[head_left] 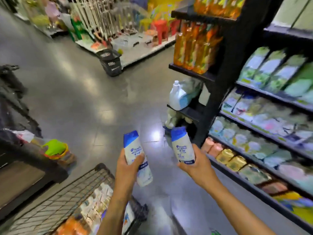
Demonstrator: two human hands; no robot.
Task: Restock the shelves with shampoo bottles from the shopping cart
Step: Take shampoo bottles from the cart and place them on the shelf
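Observation:
My left hand (129, 168) grips a white shampoo bottle with a blue cap (133, 150), and a second white bottle (145, 175) shows beneath it in the same grip. A matching shampoo bottle (182, 146) stands cap up in my right hand (196, 164), close to the black shelf unit (218, 92). The wire shopping cart (81, 192) sits at the lower left below my left arm, with packaged goods inside. The picture is blurred by motion.
Black shelves on the right carry rows of packets (264, 133). The shelf end holds orange bottles (194, 50) and a white jug (177, 97). A black basket (111, 62) stands on the grey aisle floor. A dark display with a green toy (55, 148) is at left.

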